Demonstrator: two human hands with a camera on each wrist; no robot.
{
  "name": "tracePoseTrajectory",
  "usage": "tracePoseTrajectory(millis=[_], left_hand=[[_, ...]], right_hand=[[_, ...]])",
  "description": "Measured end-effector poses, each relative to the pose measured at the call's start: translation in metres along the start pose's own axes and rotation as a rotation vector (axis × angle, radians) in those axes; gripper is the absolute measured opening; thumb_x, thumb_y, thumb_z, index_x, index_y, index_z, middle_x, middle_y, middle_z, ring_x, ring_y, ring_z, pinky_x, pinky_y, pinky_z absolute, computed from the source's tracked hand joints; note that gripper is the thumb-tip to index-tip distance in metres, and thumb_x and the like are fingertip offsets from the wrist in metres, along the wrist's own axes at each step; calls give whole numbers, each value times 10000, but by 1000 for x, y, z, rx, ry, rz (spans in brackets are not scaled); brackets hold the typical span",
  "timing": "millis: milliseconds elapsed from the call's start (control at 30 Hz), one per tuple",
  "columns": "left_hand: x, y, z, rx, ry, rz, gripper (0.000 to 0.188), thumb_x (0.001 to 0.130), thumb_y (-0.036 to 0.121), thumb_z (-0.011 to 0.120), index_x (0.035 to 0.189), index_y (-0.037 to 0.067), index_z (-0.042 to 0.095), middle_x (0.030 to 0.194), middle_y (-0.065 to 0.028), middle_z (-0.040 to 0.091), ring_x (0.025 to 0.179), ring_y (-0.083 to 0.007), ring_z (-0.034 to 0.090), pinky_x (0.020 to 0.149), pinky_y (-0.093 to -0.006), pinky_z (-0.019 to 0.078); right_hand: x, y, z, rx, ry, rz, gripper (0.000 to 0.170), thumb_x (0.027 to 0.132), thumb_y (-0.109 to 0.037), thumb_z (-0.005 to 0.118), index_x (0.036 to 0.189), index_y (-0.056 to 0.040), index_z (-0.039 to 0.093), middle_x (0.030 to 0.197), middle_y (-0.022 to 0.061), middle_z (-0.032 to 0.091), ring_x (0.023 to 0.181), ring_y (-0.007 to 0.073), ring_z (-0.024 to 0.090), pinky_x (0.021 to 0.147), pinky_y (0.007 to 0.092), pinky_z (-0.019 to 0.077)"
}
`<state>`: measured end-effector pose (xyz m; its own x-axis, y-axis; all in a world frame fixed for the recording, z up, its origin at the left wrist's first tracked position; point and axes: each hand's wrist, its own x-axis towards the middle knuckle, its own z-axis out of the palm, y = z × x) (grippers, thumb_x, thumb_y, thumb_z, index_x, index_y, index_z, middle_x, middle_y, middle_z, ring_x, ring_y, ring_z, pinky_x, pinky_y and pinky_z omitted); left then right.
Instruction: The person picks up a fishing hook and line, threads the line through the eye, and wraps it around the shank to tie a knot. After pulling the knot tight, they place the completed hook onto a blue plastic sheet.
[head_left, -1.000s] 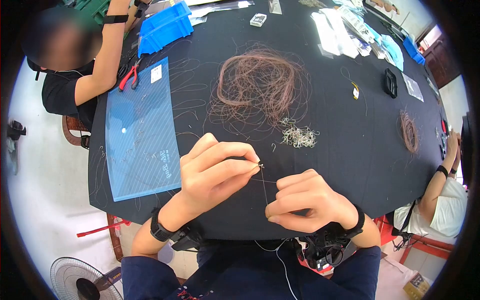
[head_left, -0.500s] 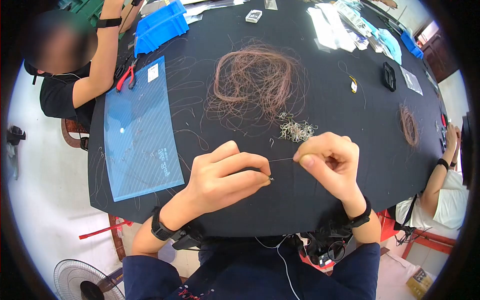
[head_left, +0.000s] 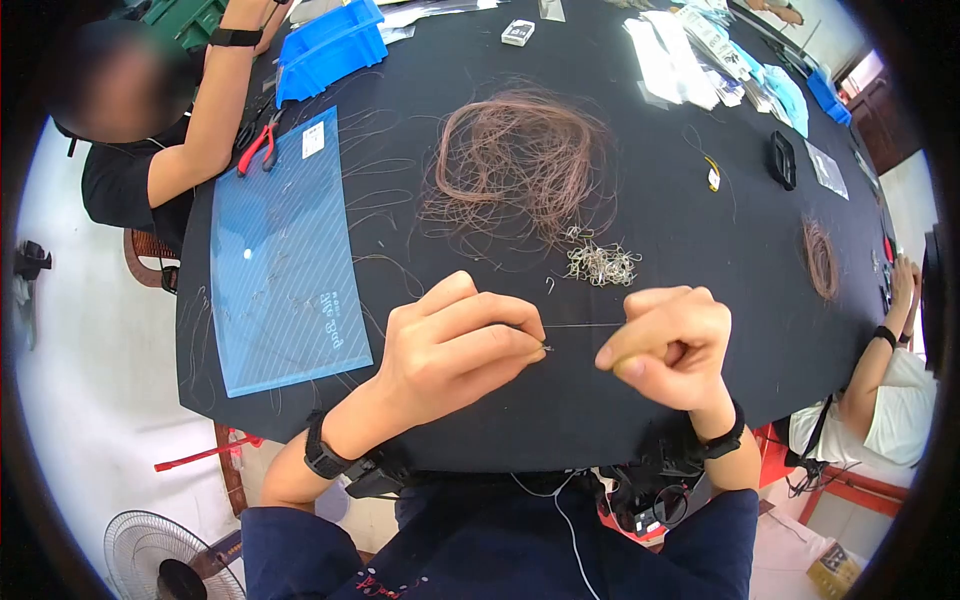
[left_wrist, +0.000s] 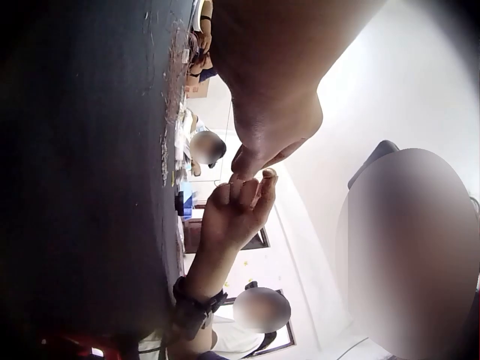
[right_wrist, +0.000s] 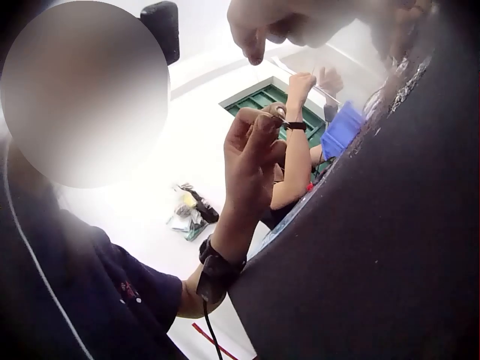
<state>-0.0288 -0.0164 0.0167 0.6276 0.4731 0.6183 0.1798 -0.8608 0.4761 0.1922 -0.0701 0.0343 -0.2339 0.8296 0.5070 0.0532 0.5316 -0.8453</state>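
My left hand (head_left: 460, 345) pinches a small metal fish hook (head_left: 547, 348) between thumb and fingertips; most of the hook is hidden by the fingers. From this hand a thin fishing line (head_left: 585, 325) runs nearly level across to my right hand (head_left: 675, 345). The right hand's fingers are curled, with the line passing behind them. Beyond the hands lies a pile of fish hooks (head_left: 602, 265), with one loose hook (head_left: 550, 285) beside it. Behind that spreads a large tangled coil of brown line (head_left: 515, 165).
A blue plastic sleeve (head_left: 285, 255) with hooked lines lies left, red-handled pliers (head_left: 262, 148) beside it. A blue bin (head_left: 330, 50) stands at the back left. Rightward are a black tray (head_left: 782, 160) and a smaller brown coil (head_left: 820, 260). Other people sit at both sides.
The right hand rose from below the left hand, pulled the line out to the right, then shifted slightly farther right and down. The left hand moved a little right, still pinching the hook.
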Motion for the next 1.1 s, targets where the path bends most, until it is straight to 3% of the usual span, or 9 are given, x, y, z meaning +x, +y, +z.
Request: tracePoseTrajectory(millis=[33, 400, 500, 600, 733, 833, 967, 1100], left_hand=[[1, 0, -1, 13, 12, -8, 188, 610, 69, 784, 735, 111, 649, 830, 41, 658, 598, -117, 430, 487, -238, 344], [2, -1, -3, 3, 81, -63, 187, 612, 39, 777, 725, 104, 643, 814, 43, 654, 593, -114, 444, 495, -234, 353], [3, -1, -5, -15, 97, -58, 192, 609, 31, 778, 730, 100, 646, 815, 33, 658, 590, -118, 444, 500, -236, 344], [3, -1, -6, -29, 108, -46, 196, 606, 29, 779, 735, 99, 648, 818, 24, 661, 588, -118, 443, 503, -238, 331], [4, 0, -9, -22, 120, -17, 200, 606, 32, 783, 737, 100, 648, 823, 17, 665, 581, -116, 435, 504, -239, 322], [3, 0, -9, -26, 124, 5, 206, 605, 41, 787, 743, 102, 648, 828, 16, 668, 578, -116, 430, 502, -237, 320], [3, 1, -9, -29, 123, 24, 213, 604, 56, 792, 756, 105, 650, 834, 16, 671, 578, -119, 426, 495, -234, 319], [1, 1, -8, -9, 122, 42, 214, 606, 59, 791, 764, 106, 654, 833, 15, 672, 579, -121, 422, 491, -232, 321]], right_hand=[[0, -2, 1, 13, -15, 22, 158, 683, 15, 728, 826, -53, 725, 437, -51, 375, 419, 68, 318, 415, 250, 241], [-2, -1, 5, 88, -148, 68, 131, 677, 3, 723, 784, -72, 715, 423, -61, 276, 423, 84, 301, 428, 259, 240], [-1, -1, 2, 96, -186, 91, 118, 676, 1, 710, 768, -72, 703, 460, -42, 345, 453, 88, 333, 439, 269, 263], [1, 3, 9, 154, -181, 46, 83, 694, -4, 679, 737, -73, 670, 552, -14, 492, 507, 90, 409, 442, 266, 295], [2, 0, 13, 216, -179, 100, 64, 727, -14, 634, 725, -75, 614, 751, 33, 626, 580, 83, 489, 458, 228, 335], [-3, 3, 6, 243, -265, 169, 40, 789, -22, 606, 773, -53, 588, 818, 47, 631, 588, 65, 512, 483, 206, 373], [-9, 9, 15, 219, -80, 242, 51, 866, -53, 619, 879, -14, 588, 732, 13, 575, 557, 39, 491, 465, 202, 351], [-4, 3, 20, -23, -11, 313, 74, 840, -26, 642, 900, -12, 602, 707, 5, 564, 525, 34, 468, 462, 207, 341]])
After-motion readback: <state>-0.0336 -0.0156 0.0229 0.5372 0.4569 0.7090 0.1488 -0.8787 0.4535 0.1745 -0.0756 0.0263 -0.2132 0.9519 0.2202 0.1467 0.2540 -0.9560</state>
